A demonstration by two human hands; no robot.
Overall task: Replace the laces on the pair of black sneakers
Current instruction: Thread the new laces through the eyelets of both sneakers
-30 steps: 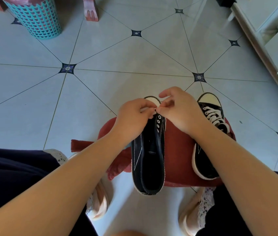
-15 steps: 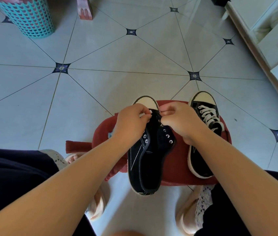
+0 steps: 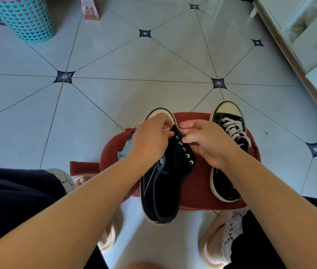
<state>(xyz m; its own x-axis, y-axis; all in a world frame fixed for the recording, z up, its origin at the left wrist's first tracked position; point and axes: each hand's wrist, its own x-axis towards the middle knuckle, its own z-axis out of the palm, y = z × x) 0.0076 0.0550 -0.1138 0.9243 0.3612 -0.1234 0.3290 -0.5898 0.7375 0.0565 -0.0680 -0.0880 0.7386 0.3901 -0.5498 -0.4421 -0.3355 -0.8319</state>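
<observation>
Red padded stool (image 3: 198,183) at 6 o'clock carries both shoes. Unlaced black sneaker (image 3: 165,183) at centre, toe to 12. Laced black sneaker (image 3: 224,184) at its 3 o'clock. Left hand (image 3: 151,138): grip pinched on white lace (image 3: 165,129) near the toe. Right hand (image 3: 210,144): grip pinched on the unlaced sneaker's eyelet flap.

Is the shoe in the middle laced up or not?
Not laced: the middle sneaker shows a row of bare eyelets, while the other sneaker has white laces crossed.

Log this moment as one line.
step: lacing | left hand: pinches lace at front eyelets | right hand: pinching there too, what unclear | unlaced sneaker: under hands | laced sneaker: beside it | both on stool
</observation>
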